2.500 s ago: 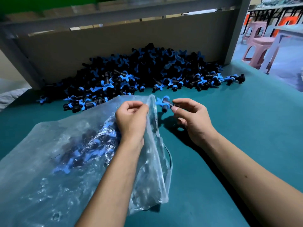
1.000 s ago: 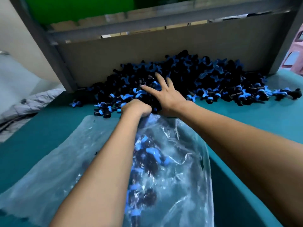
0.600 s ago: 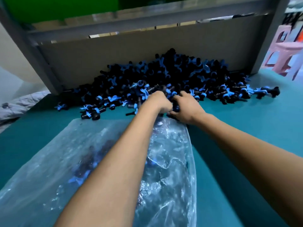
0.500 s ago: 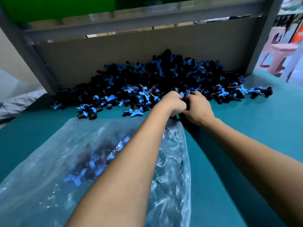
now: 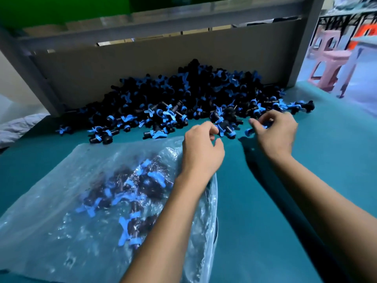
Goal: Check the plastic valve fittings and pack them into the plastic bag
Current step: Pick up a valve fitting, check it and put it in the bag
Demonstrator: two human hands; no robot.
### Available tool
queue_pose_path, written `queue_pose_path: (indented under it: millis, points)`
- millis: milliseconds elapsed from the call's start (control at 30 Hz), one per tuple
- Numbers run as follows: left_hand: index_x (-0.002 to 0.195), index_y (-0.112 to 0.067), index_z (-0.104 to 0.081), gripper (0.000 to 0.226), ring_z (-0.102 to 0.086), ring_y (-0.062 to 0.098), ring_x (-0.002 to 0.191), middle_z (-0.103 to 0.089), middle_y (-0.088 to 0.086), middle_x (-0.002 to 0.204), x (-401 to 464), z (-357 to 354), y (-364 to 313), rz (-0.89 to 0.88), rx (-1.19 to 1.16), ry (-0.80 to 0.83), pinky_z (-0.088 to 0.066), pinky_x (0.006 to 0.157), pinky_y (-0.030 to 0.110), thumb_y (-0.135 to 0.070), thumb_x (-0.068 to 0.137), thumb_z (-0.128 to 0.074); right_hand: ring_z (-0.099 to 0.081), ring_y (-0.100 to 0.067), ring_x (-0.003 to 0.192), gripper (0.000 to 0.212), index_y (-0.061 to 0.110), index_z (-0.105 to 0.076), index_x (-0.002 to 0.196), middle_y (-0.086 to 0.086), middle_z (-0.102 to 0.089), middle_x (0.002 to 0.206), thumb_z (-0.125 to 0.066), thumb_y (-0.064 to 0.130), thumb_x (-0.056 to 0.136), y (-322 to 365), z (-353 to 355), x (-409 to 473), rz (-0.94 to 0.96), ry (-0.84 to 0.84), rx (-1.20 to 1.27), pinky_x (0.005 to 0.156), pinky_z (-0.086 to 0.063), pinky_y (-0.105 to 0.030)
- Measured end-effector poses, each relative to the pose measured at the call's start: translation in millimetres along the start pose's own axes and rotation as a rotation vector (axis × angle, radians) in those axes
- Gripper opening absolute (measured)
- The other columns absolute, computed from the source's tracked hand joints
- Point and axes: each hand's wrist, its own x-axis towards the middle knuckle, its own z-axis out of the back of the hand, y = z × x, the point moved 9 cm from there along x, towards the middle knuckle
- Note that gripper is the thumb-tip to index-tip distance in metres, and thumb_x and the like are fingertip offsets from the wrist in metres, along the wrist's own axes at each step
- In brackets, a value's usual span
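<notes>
Fingertips of the left hand (image 5: 202, 148) pinched a black-and-blue valve fitting (image 5: 225, 128) beyond the plastic bag (image 5: 61, 201); the right hand (image 5: 274, 131) curled round another fitting (image 5: 250, 130) beside the pile (image 5: 183, 97). With neither hand holding the limp bag's mouth, a dropped fitting could likely miss it and land on the table (image 5: 285, 201).

Left hand (image 5: 202, 148) fingers curled, pinching, right hand (image 5: 274, 132) curled in a grip, both forearms stretched forward

Two bare forearms showing, left hand (image 5: 201, 149) and right hand (image 5: 274, 132) ungloved, no sleeves, rings or watch showing.
</notes>
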Motion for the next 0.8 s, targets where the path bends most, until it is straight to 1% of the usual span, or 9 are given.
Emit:
queue_pose_path:
  millis: [100,167,200,267,333,467,633,700,800]
  points:
    - [0.094,-0.018,-0.071,0.013,-0.063,0.007,0.061,-0.071,-0.005,0.083,-15,-1,18,0.045,-0.176,-0.042,-0.055,0.074,0.026,-0.008,0.086,-0.067,-0.063,-0.016,0.076,0.012,0.016,-0.075,0.088,-0.007,-0.070,0.087,-0.073,0.029,0.090,-7,10,-16,-0.154,-0.007,0.336,0.075,-0.049,-0.026]
    - [0.100,-0.021,-0.069,0.018,-0.072,0.012,0.069,-0.070,-0.008,0.085,-22,-7,32,0.079,-0.263,-0.028,-0.061,0.077,0.036,-0.010,0.086,-0.071,-0.066,-0.012,0.063,0.008,0.007,-0.073,0.093,-0.004,-0.070,0.080,-0.067,0.012,0.095,-3,-2,-34,-0.268,0.130,0.734,0.068,-0.058,-0.026]
    - [0.106,-0.023,-0.068,0.024,-0.073,0.015,0.071,-0.070,-0.009,0.090,-24,-9,37,0.081,-0.295,-0.026,-0.061,0.076,0.038,-0.012,0.086,-0.073,-0.067,-0.013,0.063,0.009,0.003,-0.071,0.096,-0.006,-0.070,0.079,-0.063,0.005,0.096,2,-12,-45,-0.330,0.224,0.927,0.068,-0.060,-0.026]
    - [0.121,-0.029,-0.064,0.040,-0.074,0.012,0.071,-0.069,-0.010,0.103,-29,-12,42,0.067,-0.344,-0.025,-0.060,0.072,0.034,-0.016,0.086,-0.076,-0.070,-0.017,0.066,0.016,0.000,-0.070,0.102,-0.010,-0.072,0.076,-0.056,-0.006,0.096,12,-27,-66,-0.402,0.413,1.128,0.070,-0.060,-0.024]
    - [0.131,-0.035,-0.060,0.050,-0.075,0.012,0.077,-0.067,-0.010,0.112,-31,-17,45,0.065,-0.412,0.009,-0.061,0.074,0.034,-0.021,0.086,-0.076,-0.071,-0.019,0.067,0.021,0.001,-0.069,0.106,-0.013,-0.070,0.076,-0.057,-0.010,0.094,15,-34,-80,-0.379,0.511,1.099,0.068,-0.058,-0.022]
    - [0.122,-0.038,-0.065,0.041,-0.077,0.018,0.085,-0.071,-0.004,0.111,-35,-23,55,0.113,-0.544,0.030,-0.061,0.087,0.046,-0.015,0.089,-0.075,-0.067,-0.017,0.061,0.011,0.001,-0.070,0.103,-0.008,-0.070,0.074,-0.062,-0.002,0.095,7,-36,-85,-0.385,0.509,1.080,0.060,-0.055,-0.021]
    - [0.110,-0.019,-0.071,0.024,-0.077,0.021,0.075,-0.076,0.008,0.096,-34,-22,69,0.226,-0.792,-0.031,-0.060,0.072,0.027,-0.004,0.092,-0.073,-0.062,-0.016,0.058,0.007,0.001,-0.070,0.100,-0.011,-0.067,0.075,-0.066,0.003,0.094,4,-42,-83,-0.362,0.530,1.022,0.051,-0.050,-0.021]
    - [0.107,-0.016,-0.070,0.022,-0.076,0.021,0.072,-0.075,0.013,0.090,-33,-20,73,0.258,-0.851,-0.061,-0.060,0.071,0.027,-0.002,0.091,-0.074,-0.061,-0.016,0.058,0.007,0.003,-0.072,0.098,-0.010,-0.068,0.076,-0.069,0.006,0.093,7,-45,-85,-0.319,0.577,0.976,0.050,-0.048,-0.021]
    - [0.105,-0.016,-0.068,0.021,-0.072,0.019,0.068,-0.075,0.009,0.085,-33,-23,74,0.263,-0.879,-0.050,-0.059,0.069,0.027,-0.001,0.090,-0.074,-0.061,-0.019,0.063,0.006,0.008,-0.075,0.095,-0.006,-0.070,0.076,-0.075,0.010,0.089,13,-47,-87,-0.238,0.635,0.920,0.050,-0.048,-0.023]
